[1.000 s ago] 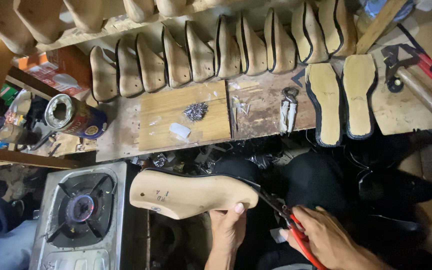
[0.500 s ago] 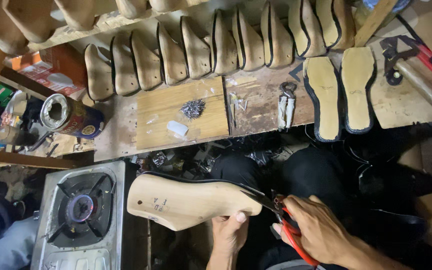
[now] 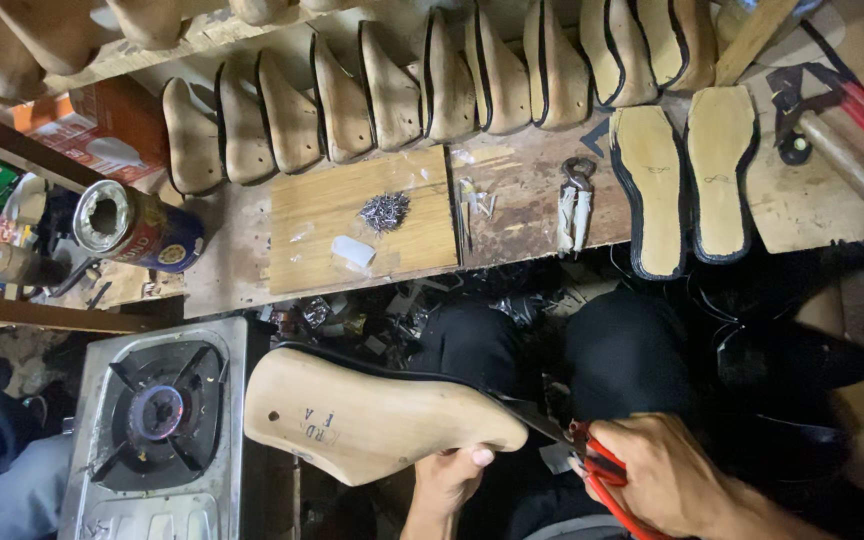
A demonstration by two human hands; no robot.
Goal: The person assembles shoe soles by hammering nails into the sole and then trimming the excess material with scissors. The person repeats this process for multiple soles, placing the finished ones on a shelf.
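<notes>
My left hand (image 3: 444, 484) grips a pale wooden shoe last (image 3: 372, 415) from below, holding it on its side over my lap, with a dark sole edge along its top. My right hand (image 3: 667, 475) is closed on red-handled pliers (image 3: 592, 466), whose dark jaws touch the narrow toe end of the last.
A wooden bench (image 3: 512, 190) carries a row of wooden lasts (image 3: 402, 95), a board with a pile of small nails (image 3: 384, 210), metal pincers (image 3: 576, 200), two insoles (image 3: 687, 180) and a hammer (image 3: 832, 120). A tin can (image 3: 132, 228) lies at left. A gas stove (image 3: 157, 425) sits at lower left.
The last and both hands have shifted slightly; the pliers have closed in on the last's toe end. The view has tilted a little downward.
</notes>
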